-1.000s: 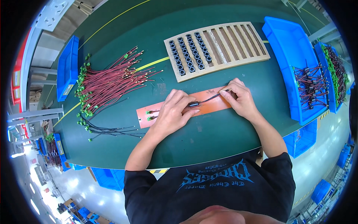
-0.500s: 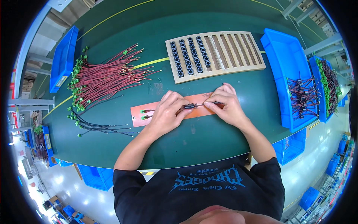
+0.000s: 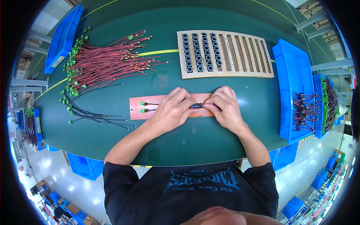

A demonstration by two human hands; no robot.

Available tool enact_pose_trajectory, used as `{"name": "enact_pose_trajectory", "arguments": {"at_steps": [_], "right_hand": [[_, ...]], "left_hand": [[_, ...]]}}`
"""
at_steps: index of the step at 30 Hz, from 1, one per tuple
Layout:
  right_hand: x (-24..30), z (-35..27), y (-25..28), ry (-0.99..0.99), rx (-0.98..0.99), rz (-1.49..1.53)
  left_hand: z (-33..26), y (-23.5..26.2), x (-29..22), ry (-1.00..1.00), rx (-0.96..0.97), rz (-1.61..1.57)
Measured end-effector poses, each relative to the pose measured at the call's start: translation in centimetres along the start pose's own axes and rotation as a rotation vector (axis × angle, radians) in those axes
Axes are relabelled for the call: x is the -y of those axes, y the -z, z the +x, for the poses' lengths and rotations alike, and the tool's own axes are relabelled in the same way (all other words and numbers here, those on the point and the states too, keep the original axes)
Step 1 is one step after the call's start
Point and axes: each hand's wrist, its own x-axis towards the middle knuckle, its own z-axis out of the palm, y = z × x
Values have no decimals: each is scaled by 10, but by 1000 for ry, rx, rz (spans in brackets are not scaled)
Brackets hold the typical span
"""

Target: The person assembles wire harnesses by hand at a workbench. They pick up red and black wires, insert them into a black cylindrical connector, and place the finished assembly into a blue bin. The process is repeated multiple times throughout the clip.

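An orange flat plate [image 3: 137, 107] lies on the green table in front of me. Two wires with green connectors [image 3: 143, 107] lie along it. My left hand [image 3: 171, 111] rests on the plate and pinches the wires near a small black ring [image 3: 195, 106]. My right hand [image 3: 224, 107] meets it from the right, its fingertips closed on the wire ends at that ring. The wire stretch under my left hand is hidden.
A wooden slotted rack [image 3: 240, 56] holding several black rings stands behind the plate. Red wires [image 3: 108, 62] and black wires [image 3: 93, 116] with green connectors lie at the left. Blue bins [image 3: 294, 75] with finished wire sets sit at the right, another blue bin [image 3: 63, 35] far left.
The view has shifted, so the plate now sits nearer the middle. Both hands have drawn closer together over the plate, fingertips meeting at the black ring.
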Motion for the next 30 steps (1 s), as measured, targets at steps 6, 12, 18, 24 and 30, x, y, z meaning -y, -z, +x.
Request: {"name": "enact_pose_trajectory", "arguments": {"at_steps": [6,12,18,24,30], "right_hand": [[-8,-4,6,12,7,-27],[-7,-3,9,-8,13,4],[-10,-2,10,-8,7,10],[-14,-4,15,-23,71,22],[3,15,63,-90,227,295]], "left_hand": [[2,2,1,-3,36,3],[2,-2,1,-51,52,83],[6,-3,1,-29,69,38],[7,18,-7,65,123,-3],[-21,25,3,194,-20,-136]]}}
